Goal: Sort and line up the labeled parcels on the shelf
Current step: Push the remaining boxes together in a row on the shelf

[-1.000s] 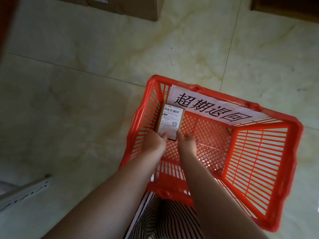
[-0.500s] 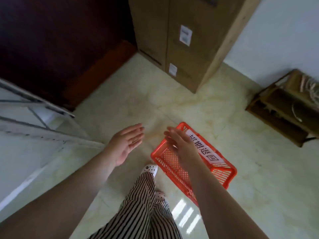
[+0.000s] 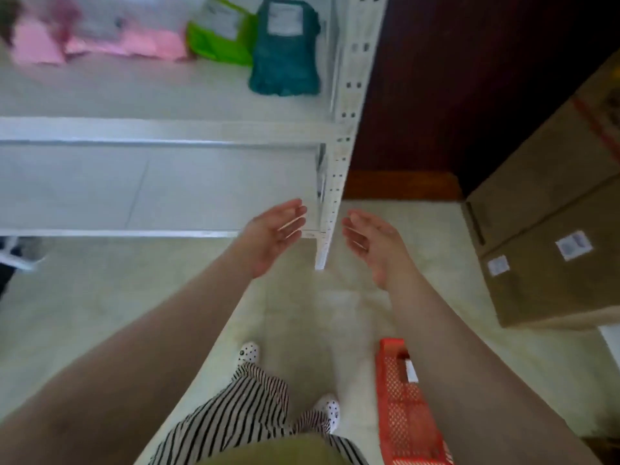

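A white metal shelf [image 3: 167, 129] fills the upper left. On its upper board lie labeled parcels: a dark teal bag [image 3: 285, 52] nearest the right post, a green bag [image 3: 218, 35] beside it, and pink bags [image 3: 100, 41] further left, blurred. My left hand [image 3: 273, 234] and my right hand [image 3: 370, 245] are both held out empty, palms facing each other, fingers apart, in front of the shelf's lower right corner. Neither touches a parcel.
The shelf's perforated right post [image 3: 339, 146] stands between my hands. A red plastic basket [image 3: 406, 404] sits on the tiled floor by my right forearm. Stacked cardboard boxes [image 3: 553, 229] stand at the right. A dark wooden wall [image 3: 469, 78] is behind.
A second ago both hands put a small labeled box into the red basket and let go. My view has since swung up and left to the shelf, with the hands empty.
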`<state>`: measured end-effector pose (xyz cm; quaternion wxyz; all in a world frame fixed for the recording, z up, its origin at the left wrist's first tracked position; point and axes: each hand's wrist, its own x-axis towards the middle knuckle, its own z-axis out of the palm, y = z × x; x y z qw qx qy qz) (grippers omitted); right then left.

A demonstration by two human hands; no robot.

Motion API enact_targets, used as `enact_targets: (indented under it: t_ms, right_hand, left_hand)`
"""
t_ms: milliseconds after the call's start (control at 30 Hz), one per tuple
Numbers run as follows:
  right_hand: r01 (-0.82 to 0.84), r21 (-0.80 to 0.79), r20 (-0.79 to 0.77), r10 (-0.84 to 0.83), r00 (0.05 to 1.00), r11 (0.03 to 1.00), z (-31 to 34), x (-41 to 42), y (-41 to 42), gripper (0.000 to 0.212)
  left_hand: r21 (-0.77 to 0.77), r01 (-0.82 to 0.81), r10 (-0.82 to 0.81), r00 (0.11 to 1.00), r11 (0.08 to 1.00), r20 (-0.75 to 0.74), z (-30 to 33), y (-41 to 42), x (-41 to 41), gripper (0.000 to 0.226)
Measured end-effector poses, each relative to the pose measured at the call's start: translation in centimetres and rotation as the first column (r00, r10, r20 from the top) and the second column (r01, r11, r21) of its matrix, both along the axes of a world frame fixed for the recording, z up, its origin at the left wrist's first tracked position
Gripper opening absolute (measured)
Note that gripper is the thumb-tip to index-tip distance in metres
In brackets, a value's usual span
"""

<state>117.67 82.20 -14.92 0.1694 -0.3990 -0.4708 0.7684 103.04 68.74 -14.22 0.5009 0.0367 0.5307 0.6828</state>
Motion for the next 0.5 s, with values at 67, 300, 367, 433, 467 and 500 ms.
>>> enact_targets:
  t_ms: [67, 300, 367, 433, 467, 500]
  right_hand:
    - [-0.091, 0.005, -0.003, 0.091, 0.996, 0.996, 0.5, -3.7, -2.4, 0.01]
    - [-0.384, 0.054, -0.014, 0.385, 0.923, 0.922, 2.7, -19.9, -16.2, 0.014]
    - [-0.418, 0.053, -0.007, 0.419, 0.908, 0.907, 3.2, -24.4, -20.2, 0.013]
    - [-0.437, 0.041, -0.02, 0.438, 0.899, 0.899, 3.8, -28.9, -24.1, 0.013]
    - [-0.443, 0.038, -0.032, 0.445, 0.895, 0.896, 4.1, -31.1, -26.0, 0.013]
    - [-0.451, 0.039, -0.041, 0.452, 0.891, 0.892, 4.5, -33.2, -27.7, 0.014]
  left_hand:
    - [0.006, -0.064, 0.064, 0.998, 0.998, -0.011, 0.7, -3.5, -2.3, 0.026]
    - [0.037, -0.357, 0.358, 0.934, 0.933, -0.006, 2.0, -19.6, -14.3, 0.023]
    - [0.023, -0.403, 0.403, 0.915, 0.915, -0.002, 2.2, -24.1, -18.0, 0.023]
    - [0.006, -0.453, 0.453, 0.892, 0.892, -0.006, 2.8, -28.6, -22.0, 0.022]
    - [0.005, -0.476, 0.476, 0.879, 0.88, -0.015, 3.3, -30.7, -24.0, 0.021]
    - [0.006, -0.498, 0.498, 0.867, 0.867, -0.027, 3.8, -32.7, -25.9, 0.021]
